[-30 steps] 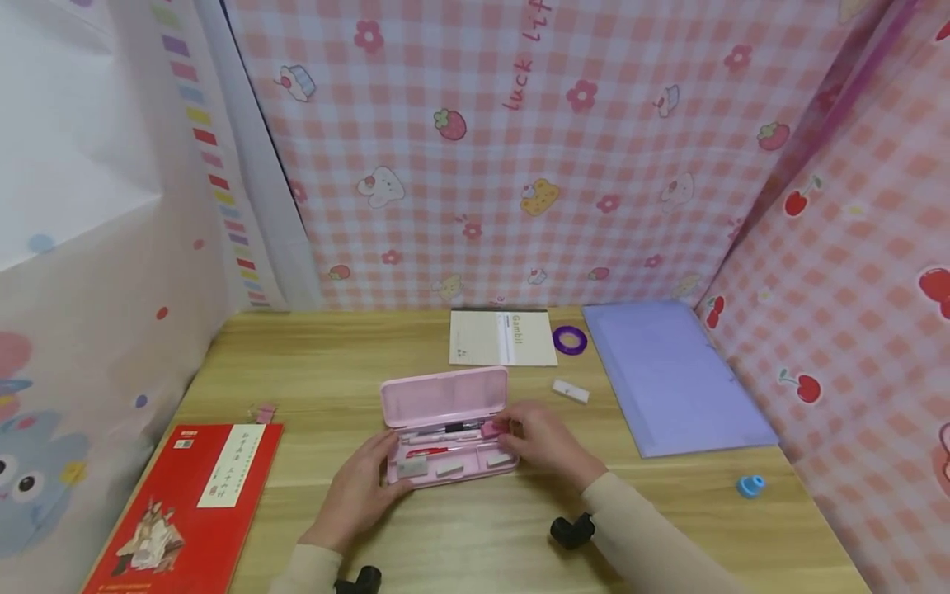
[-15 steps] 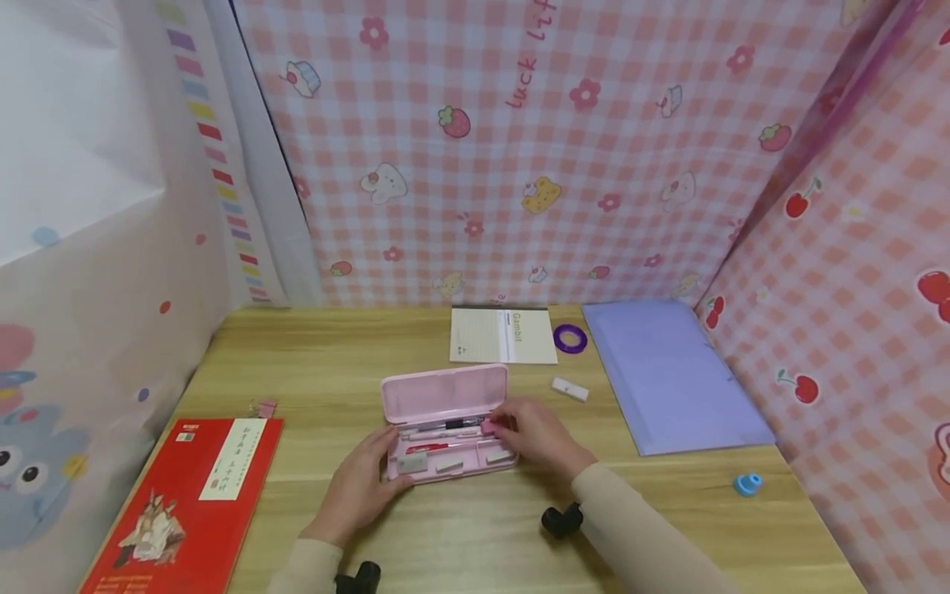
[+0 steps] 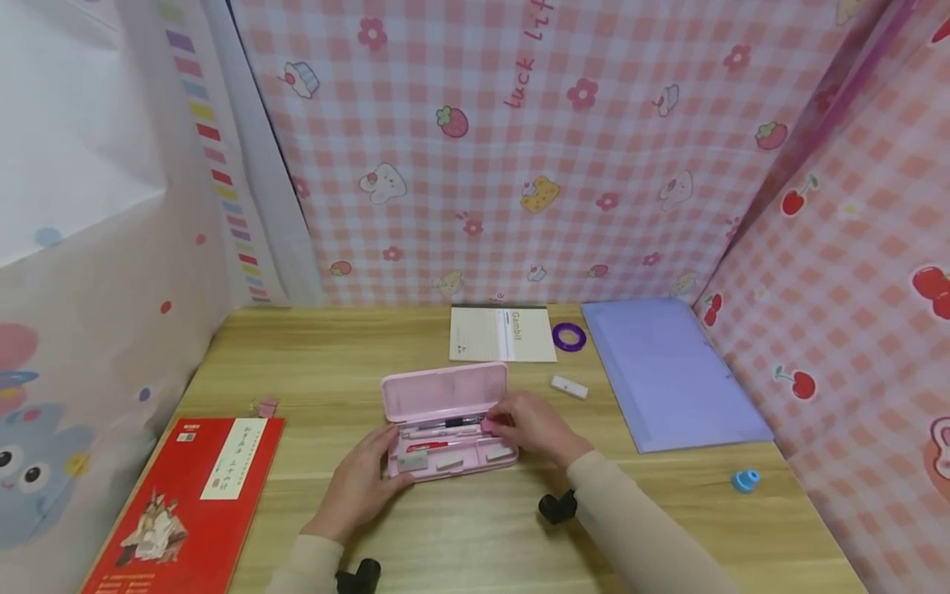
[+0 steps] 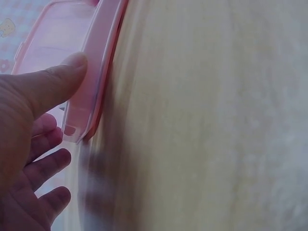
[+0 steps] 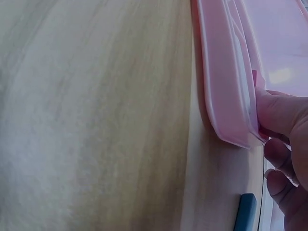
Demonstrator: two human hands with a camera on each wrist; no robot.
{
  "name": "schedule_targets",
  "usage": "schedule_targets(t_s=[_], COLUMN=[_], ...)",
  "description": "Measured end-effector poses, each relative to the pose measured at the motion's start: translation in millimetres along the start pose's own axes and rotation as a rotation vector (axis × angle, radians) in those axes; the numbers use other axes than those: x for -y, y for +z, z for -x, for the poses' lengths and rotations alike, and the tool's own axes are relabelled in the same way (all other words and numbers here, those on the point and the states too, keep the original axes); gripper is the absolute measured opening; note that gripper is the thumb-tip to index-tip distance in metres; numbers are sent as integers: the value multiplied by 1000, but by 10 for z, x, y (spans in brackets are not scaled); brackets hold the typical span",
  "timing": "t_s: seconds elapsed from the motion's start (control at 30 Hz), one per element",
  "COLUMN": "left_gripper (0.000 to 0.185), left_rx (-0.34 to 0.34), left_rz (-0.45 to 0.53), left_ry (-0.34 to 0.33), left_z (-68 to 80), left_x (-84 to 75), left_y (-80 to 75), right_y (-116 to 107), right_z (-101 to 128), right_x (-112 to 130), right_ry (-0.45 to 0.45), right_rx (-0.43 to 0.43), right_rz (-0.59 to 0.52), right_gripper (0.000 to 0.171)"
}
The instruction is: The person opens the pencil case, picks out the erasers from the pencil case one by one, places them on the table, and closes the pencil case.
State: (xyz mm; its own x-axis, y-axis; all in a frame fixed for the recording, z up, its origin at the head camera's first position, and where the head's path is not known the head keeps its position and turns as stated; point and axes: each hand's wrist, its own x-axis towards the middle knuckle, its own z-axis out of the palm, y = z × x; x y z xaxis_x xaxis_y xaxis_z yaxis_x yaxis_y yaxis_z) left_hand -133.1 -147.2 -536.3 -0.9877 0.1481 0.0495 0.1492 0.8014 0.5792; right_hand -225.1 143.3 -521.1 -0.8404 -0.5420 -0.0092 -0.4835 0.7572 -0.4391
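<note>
The head view is bright and evenly lit with soft, diffuse light; shadows under the hands are faint. Wide-angle distortion bends the curtains at the edges. Both wrist views are soft and washed out: the wooden table (image 4: 216, 120) is smeared by blur and overexposed, and the pink case (image 5: 226, 96) sits too close for sharp focus.

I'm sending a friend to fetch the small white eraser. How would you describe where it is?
Start at the wooden desk and find the open pink pencil case at its middle. The small white eraser lies loose beyond the case's right end, before the lilac folder; it is a flat white block, unlike the purple tape ring behind it.
</note>
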Motion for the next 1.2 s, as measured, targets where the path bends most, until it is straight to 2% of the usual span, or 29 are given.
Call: schedule_targets(t_s=[0.2, 0.37, 0.47, 0.63, 0.7, 0.87, 1.07, 1.2], left_gripper=[83, 83, 83, 82, 82, 83, 84, 84], left_rx=[8, -8, -18, -9, -9, -11, -6, -6], left_rz=[-2, -8, -10, -14, -14, -1, 6, 8], left_ry=[-2, 23, 17, -4, -8, -7, 14, 15], left_z=[-12, -31, -32, -26, -29, -30, -8, 8], left_x=[17, 17, 31, 62, 75, 91, 61, 42], left_y=[11, -13, -40, -70, -74, -69, -31, -5], right_y=[22, 9, -22, -120, -169, -286, -394, -417], right_z=[8, 33, 58, 240, 348, 626, 890, 953], right_x=[0, 23, 49, 13, -68, -376, -661, -782], right_ry=[-86, -54, -50, -36, -36, -11, 74, 80], right_rx=[-31, -71, -93, -150, -189, -272, -301, -309], right_rz=[32, -30, -53, -127, -152, -122, -71, -34], right_gripper=[14, 15, 17, 18, 19, 17, 17, 16])
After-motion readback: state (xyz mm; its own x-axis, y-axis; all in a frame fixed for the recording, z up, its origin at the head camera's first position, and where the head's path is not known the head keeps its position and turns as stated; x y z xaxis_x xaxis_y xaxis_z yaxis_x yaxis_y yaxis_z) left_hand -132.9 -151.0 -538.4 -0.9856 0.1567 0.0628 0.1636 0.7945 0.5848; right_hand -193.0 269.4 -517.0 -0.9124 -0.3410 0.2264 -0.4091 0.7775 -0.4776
